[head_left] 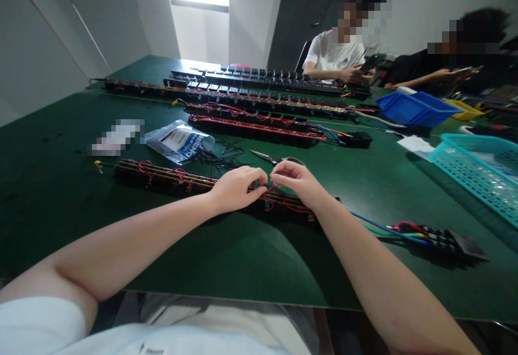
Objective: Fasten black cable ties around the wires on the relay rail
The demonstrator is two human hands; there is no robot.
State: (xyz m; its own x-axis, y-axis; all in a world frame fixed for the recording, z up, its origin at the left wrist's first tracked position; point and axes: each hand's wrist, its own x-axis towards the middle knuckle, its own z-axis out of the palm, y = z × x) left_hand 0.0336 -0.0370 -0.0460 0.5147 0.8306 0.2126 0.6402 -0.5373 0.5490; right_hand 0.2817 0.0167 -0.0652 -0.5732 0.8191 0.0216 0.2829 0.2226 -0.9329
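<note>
Both hands meet over a long black strip (pixel 162 176) that lies along the near edge of the green surface (pixel 243 258). The left hand (pixel 237 185) and the right hand (pixel 297 181) each pinch a red wire (pixel 270 189) on the strip, their fingertips almost touching. Just behind them lie scissors (pixel 265 156) and a plastic bag (pixel 178 140), with more strips (pixel 259 128) toward the far edge and a teal basket (pixel 477 169) at the right edge.

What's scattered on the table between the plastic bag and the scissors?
Loose thin black ties lie on the green table between the plastic bag and the scissors, as the head view shows.
</note>
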